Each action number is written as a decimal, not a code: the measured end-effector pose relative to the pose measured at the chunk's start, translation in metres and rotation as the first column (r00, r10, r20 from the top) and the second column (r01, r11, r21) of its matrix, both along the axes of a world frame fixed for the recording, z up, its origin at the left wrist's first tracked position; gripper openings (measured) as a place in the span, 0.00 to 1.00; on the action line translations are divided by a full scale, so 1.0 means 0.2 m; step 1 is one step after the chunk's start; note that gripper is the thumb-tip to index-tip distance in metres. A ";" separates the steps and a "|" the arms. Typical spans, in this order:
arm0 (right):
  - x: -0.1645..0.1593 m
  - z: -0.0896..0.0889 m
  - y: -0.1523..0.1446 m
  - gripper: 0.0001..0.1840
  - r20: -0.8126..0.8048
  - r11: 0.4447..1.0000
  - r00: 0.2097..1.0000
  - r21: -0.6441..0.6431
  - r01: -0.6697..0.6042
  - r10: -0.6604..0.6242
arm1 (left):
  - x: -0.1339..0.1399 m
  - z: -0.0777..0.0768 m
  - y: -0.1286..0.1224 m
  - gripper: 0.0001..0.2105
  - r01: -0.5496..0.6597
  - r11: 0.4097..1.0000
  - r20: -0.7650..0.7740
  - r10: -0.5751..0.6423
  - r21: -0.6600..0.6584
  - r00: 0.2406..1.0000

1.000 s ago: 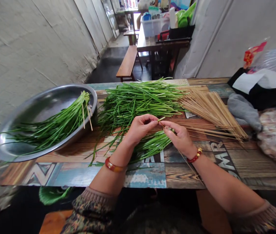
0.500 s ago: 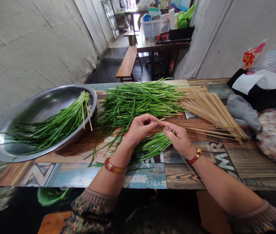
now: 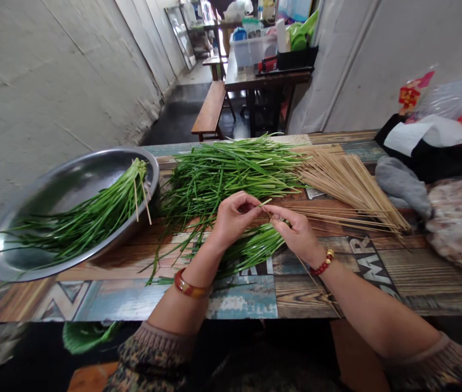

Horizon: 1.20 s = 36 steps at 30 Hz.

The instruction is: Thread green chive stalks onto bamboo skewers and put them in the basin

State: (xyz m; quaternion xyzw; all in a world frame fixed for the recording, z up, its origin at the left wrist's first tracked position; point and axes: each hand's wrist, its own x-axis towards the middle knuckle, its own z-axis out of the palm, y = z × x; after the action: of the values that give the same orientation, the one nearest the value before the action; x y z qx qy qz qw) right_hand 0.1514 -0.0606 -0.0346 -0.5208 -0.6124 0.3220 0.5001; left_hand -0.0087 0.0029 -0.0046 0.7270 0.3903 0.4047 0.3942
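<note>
My left hand pinches a chive stalk, its pale end showing past the fingertips. Close against it, my right hand grips a thin bamboo skewer, which slants down toward the table's front edge. The fingertips of both hands meet where stalk and skewer cross; the exact contact is hidden. Under the hands lies a smaller bunch of chives. Behind them spreads a big heap of chives, with a fan of bamboo skewers to its right.
At the left a metal basin holds chives threaded on skewers. To the right lie a grey cloth, a plastic bag of pale pieces and a black bag. Beyond the table stand a bench and another table.
The camera view has shifted slightly. Both hands keep nearly the same pose, fingertips together at the stalk and skewer; the left hand is slightly further left.
</note>
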 end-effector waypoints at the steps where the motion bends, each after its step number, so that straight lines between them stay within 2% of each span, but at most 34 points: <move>1: 0.00 0.00 0.00 0.20 0.000 1.000 1.000 -0.001 -0.002 0.002 | 0.00 0.00 0.00 0.05 -0.002 1.000 -0.006 0.002 0.014 1.000; 10: 0.00 -0.01 0.01 0.19 0.027 1.000 0.999 0.009 0.025 -0.025 | 0.00 0.02 -0.01 0.05 0.031 0.999 -0.011 -0.030 0.040 0.999; 25: 0.00 -0.01 0.00 0.14 0.142 0.997 0.988 0.055 0.059 -0.066 | 0.00 0.00 -0.01 0.10 0.048 0.998 -0.008 -0.048 -0.034 0.999; 36: 0.00 0.00 0.00 0.15 0.120 0.996 0.992 0.076 0.038 -0.047 | 0.00 0.01 -0.02 0.06 0.010 1.000 0.009 -0.010 0.020 1.000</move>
State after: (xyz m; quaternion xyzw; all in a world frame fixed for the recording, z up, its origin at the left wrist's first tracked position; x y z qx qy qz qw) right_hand 0.1520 -0.0600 -0.0351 -0.5336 -0.6420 0.2561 0.4874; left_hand -0.0085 -0.0002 -0.0019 0.7310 0.3807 0.4101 0.3905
